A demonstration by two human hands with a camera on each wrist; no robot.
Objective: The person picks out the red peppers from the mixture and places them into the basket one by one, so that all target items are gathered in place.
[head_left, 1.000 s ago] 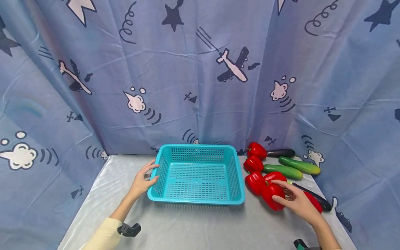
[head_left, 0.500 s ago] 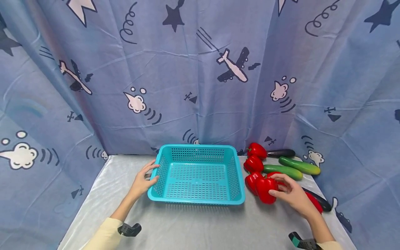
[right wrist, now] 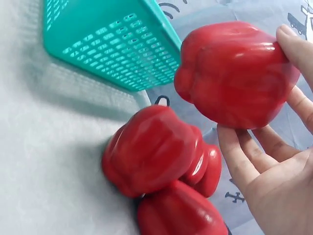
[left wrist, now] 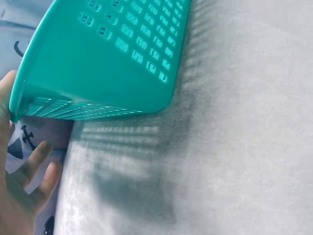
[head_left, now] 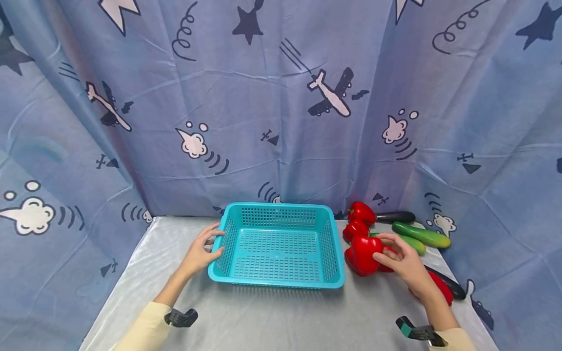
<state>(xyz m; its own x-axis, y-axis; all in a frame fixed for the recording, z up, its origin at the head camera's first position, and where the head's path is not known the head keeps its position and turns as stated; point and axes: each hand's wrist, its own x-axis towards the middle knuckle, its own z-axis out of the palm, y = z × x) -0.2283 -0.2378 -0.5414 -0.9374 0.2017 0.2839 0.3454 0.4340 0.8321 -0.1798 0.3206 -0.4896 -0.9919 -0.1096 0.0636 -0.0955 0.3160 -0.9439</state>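
My right hand (head_left: 404,261) grips a red bell pepper (head_left: 364,253) between thumb and fingertips. The right wrist view shows this bell pepper (right wrist: 234,73) raised above other red bell peppers (right wrist: 151,152), with the palm behind it. At the turquoise basket (head_left: 281,282), my left hand (head_left: 199,251) touches the left rim with thumb and index fingertip. In the left wrist view its other fingers (left wrist: 48,181) extend loosely, apart from the basket wall (left wrist: 98,63). The basket stands with nothing in it.
Right of the basket, further red bell peppers (head_left: 362,212) lie close together. Two green cucumbers (head_left: 421,235) and dark eggplants (head_left: 395,217) lie beside them. Another long red vegetable (head_left: 441,287) sits right of my right wrist. A patterned blue curtain (head_left: 272,122) hangs behind the table.
My right hand has taken the red bell pepper from the pile, moving it left and up. The left hand stays at the basket's rim.
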